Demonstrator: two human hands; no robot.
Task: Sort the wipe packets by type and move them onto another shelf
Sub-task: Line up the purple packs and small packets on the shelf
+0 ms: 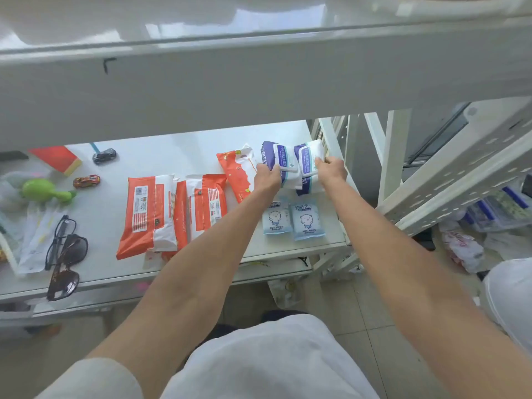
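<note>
Left hand (pixel 267 180) and right hand (pixel 331 169) each grip one of the purple packets (pixel 283 161) at the back right of the shelf (pixel 172 148). Orange packets (pixel 172 208) sit mid-shelf, blue packets (pixel 293 218) front right: sorting looks nearly done, the move seemingly still to do.

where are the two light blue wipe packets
Head view: the light blue packets lie side by side, front right on the shelf, right of the orange packets, just nearer than the purple packets the left hand and right hand grip.
</note>
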